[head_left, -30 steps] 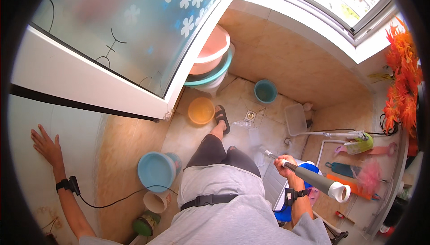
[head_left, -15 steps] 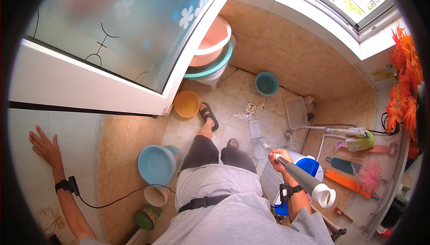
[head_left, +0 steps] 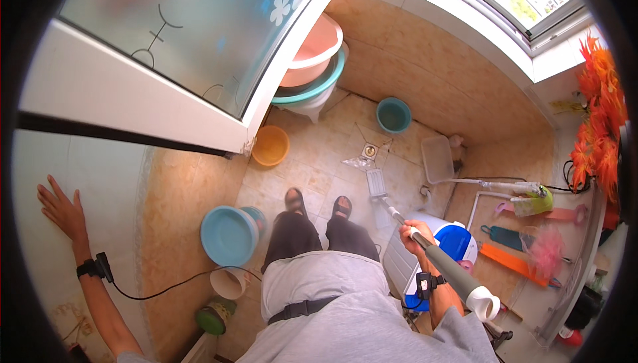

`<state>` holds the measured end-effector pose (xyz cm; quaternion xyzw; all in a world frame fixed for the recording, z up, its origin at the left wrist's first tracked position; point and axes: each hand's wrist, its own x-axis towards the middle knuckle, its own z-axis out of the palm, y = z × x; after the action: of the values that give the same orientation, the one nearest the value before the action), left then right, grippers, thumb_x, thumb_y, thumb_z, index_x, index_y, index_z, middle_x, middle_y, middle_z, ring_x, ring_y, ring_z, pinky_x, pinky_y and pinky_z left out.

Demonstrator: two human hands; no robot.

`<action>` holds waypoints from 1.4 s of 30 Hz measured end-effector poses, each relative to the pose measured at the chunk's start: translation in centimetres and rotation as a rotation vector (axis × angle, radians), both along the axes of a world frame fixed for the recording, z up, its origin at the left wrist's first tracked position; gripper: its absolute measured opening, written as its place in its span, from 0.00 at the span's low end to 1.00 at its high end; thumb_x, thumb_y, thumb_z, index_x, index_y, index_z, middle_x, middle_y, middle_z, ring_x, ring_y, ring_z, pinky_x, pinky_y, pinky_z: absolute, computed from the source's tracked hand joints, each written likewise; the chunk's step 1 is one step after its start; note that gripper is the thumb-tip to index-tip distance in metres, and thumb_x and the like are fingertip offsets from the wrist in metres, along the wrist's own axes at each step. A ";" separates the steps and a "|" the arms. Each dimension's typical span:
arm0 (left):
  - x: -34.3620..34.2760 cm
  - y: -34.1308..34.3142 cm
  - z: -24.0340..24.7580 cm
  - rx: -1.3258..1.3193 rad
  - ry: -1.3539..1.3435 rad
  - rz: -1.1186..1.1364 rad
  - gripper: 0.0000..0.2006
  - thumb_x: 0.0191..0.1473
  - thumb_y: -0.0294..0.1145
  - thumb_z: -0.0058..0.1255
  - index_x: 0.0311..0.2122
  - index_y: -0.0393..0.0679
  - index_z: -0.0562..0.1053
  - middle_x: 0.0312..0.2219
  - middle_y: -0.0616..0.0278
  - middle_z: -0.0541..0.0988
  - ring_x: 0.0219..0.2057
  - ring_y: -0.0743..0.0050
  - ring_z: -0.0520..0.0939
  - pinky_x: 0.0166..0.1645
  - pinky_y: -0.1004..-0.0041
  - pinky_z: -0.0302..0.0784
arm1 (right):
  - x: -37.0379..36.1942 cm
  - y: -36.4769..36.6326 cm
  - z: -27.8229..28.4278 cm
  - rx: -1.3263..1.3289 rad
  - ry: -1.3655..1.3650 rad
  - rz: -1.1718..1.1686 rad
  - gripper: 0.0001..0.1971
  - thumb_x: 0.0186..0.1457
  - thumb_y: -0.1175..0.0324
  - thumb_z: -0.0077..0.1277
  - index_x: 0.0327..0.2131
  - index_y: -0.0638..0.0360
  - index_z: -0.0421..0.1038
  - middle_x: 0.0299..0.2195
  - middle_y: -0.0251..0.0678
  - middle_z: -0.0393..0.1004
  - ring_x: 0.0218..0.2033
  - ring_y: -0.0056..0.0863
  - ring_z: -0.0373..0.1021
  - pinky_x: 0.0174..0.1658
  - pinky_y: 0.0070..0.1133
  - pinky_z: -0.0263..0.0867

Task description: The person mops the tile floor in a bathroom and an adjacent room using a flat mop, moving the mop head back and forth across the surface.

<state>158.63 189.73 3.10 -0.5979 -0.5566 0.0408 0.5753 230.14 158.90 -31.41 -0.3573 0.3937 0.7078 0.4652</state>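
Note:
My right hand (head_left: 413, 235) is wrapped round the shaft of a long-handled mop (head_left: 454, 272), at the right of my body. Its grey handle slants past my forearm and ends in a white hooked cap. Down on the tiled floor, in front of my feet and slightly right, lies the small flat grey mop head (head_left: 376, 182). At the far left, my left hand (head_left: 64, 213) has its fingers spread on a white wall surface (head_left: 109, 183) and holds nothing. Both wrists wear black bands with small devices.
A glass door (head_left: 179, 37) stands at upper left. Basins (head_left: 309, 90) are stacked beyond it. A yellow basin (head_left: 270, 146), blue basin (head_left: 229, 235) and teal bucket (head_left: 394, 116) sit about my feet. A blue-and-white machine (head_left: 446, 243) stands beside the mop; a drain (head_left: 369, 151) lies ahead.
My left-side foot has stepped back from near the yellow basin, so both feet stand side by side. The mop head has shifted slightly forward. My left hand stays on the wall.

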 end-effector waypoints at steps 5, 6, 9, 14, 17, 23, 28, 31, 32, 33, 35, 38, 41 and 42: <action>-3.0 0.5 0.1 -0.012 -0.025 0.089 0.34 0.50 0.44 0.50 0.60 0.55 0.49 0.59 0.55 0.49 0.58 0.56 0.54 0.55 0.56 0.59 | -4.4 -0.1 2.7 0.011 -0.170 0.015 0.06 0.48 0.75 0.42 0.24 0.66 0.57 0.17 0.38 0.63 0.14 0.23 0.62 0.17 0.14 0.64; -3.8 0.4 0.5 -0.032 -0.098 -0.009 0.31 0.50 0.42 0.50 0.58 0.54 0.53 0.58 0.56 0.51 0.58 0.58 0.56 0.55 0.58 0.58 | -5.4 0.1 3.5 0.020 -0.155 -0.011 0.06 0.48 0.74 0.42 0.23 0.65 0.57 0.17 0.37 0.63 0.14 0.23 0.62 0.17 0.14 0.64; -1.8 -0.9 0.3 -0.046 -0.421 -0.243 0.26 0.51 0.39 0.49 0.56 0.53 0.58 0.57 0.57 0.55 0.56 0.61 0.58 0.57 0.64 0.57 | -8.7 0.6 5.2 0.077 -0.184 -0.043 0.08 0.49 0.71 0.42 0.19 0.61 0.58 0.14 0.31 0.61 0.12 0.21 0.60 0.15 0.14 0.60; 12.5 -12.0 1.3 -0.337 -1.153 -0.756 0.21 0.55 0.37 0.43 0.52 0.38 0.61 0.51 0.51 0.64 0.51 0.60 0.66 0.55 0.65 0.60 | -15.1 2.5 7.0 0.215 -0.318 0.077 0.11 0.50 0.67 0.43 0.16 0.54 0.60 0.12 0.26 0.59 0.10 0.18 0.56 0.12 0.16 0.51; 13.3 -17.4 -1.3 -0.690 -1.535 -1.051 0.30 0.53 0.49 0.44 0.53 0.37 0.59 0.49 0.43 0.64 0.48 0.52 0.68 0.51 0.59 0.63 | -19.6 4.4 7.5 0.185 -0.385 0.027 0.09 0.49 0.69 0.41 0.18 0.55 0.59 0.13 0.28 0.60 0.11 0.20 0.58 0.14 0.17 0.54; 24.7 -22.5 -0.1 -1.361 -1.761 -1.437 0.40 0.44 0.57 0.51 0.54 0.38 0.53 0.42 0.42 0.68 0.42 0.51 0.72 0.46 0.56 0.68 | -29.5 9.3 5.4 0.113 -0.419 -0.140 0.02 0.45 0.78 0.38 0.25 0.66 0.57 0.17 0.41 0.62 0.16 0.31 0.61 0.18 0.24 0.62; 26.9 -23.9 -0.4 -1.063 -2.009 -1.335 0.19 0.50 0.50 0.48 0.31 0.44 0.63 0.21 0.60 0.70 0.24 0.67 0.73 0.33 0.66 0.71 | -33.7 12.2 5.4 0.179 -0.301 -0.040 0.03 0.44 0.78 0.39 0.26 0.65 0.58 0.18 0.39 0.61 0.16 0.28 0.60 0.17 0.21 0.60; 29.9 -22.7 -2.0 -0.978 -2.043 -1.380 0.13 0.51 0.39 0.47 0.23 0.42 0.63 0.17 0.60 0.68 0.18 0.71 0.68 0.26 0.70 0.69 | -33.5 14.1 3.7 0.166 -0.216 -0.074 0.04 0.45 0.78 0.39 0.27 0.67 0.58 0.18 0.40 0.62 0.16 0.30 0.61 0.18 0.22 0.61; 30.8 -22.1 -3.0 -0.978 -2.089 -1.397 0.11 0.50 0.34 0.48 0.24 0.38 0.66 0.18 0.55 0.70 0.18 0.68 0.69 0.25 0.68 0.70 | -32.9 14.8 2.6 0.146 -0.191 -0.085 0.04 0.45 0.78 0.39 0.27 0.67 0.58 0.18 0.41 0.62 0.17 0.30 0.61 0.18 0.22 0.61; 32.4 -21.7 -3.7 -0.873 -2.053 -1.238 0.15 0.50 0.35 0.47 0.18 0.42 0.59 0.11 0.63 0.64 0.12 0.73 0.63 0.20 0.72 0.64 | -33.0 15.3 1.3 0.142 -0.177 -0.082 0.04 0.45 0.78 0.39 0.27 0.67 0.58 0.18 0.41 0.62 0.17 0.30 0.61 0.18 0.22 0.61; 34.2 -20.5 -5.6 -0.881 -2.077 -1.270 0.15 0.50 0.34 0.47 0.18 0.41 0.60 0.11 0.63 0.64 0.13 0.73 0.63 0.20 0.72 0.64 | -31.8 16.4 -0.3 0.189 -0.215 -0.045 0.04 0.45 0.78 0.40 0.27 0.69 0.58 0.18 0.42 0.62 0.17 0.31 0.62 0.19 0.25 0.62; 35.7 -19.4 -6.1 -0.877 -2.120 -1.294 0.15 0.50 0.34 0.47 0.17 0.41 0.60 0.12 0.64 0.65 0.13 0.72 0.64 0.20 0.72 0.63 | -30.8 16.8 -1.5 0.221 -0.197 -0.051 0.05 0.46 0.78 0.40 0.27 0.70 0.57 0.19 0.44 0.63 0.17 0.32 0.63 0.19 0.26 0.62; 36.4 -19.0 -6.1 -0.913 -2.088 -1.289 0.15 0.49 0.35 0.48 0.17 0.41 0.60 0.11 0.64 0.64 0.12 0.72 0.63 0.18 0.73 0.62 | -30.3 16.4 -1.7 0.198 -0.173 -0.105 0.05 0.45 0.78 0.41 0.27 0.70 0.58 0.19 0.44 0.63 0.17 0.33 0.63 0.19 0.26 0.62; 36.4 -19.1 -6.1 -0.939 -2.080 -1.320 0.15 0.49 0.35 0.48 0.17 0.41 0.60 0.10 0.65 0.63 0.11 0.72 0.63 0.17 0.73 0.61 | -30.0 16.2 -1.7 0.181 -0.155 -0.137 0.05 0.45 0.78 0.41 0.26 0.70 0.58 0.18 0.44 0.63 0.17 0.33 0.63 0.19 0.26 0.62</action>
<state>195.07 170.67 -3.05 -0.6488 -0.2747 -0.5334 -0.4681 200.18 175.08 -33.09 -0.3395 0.3148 0.6772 0.5718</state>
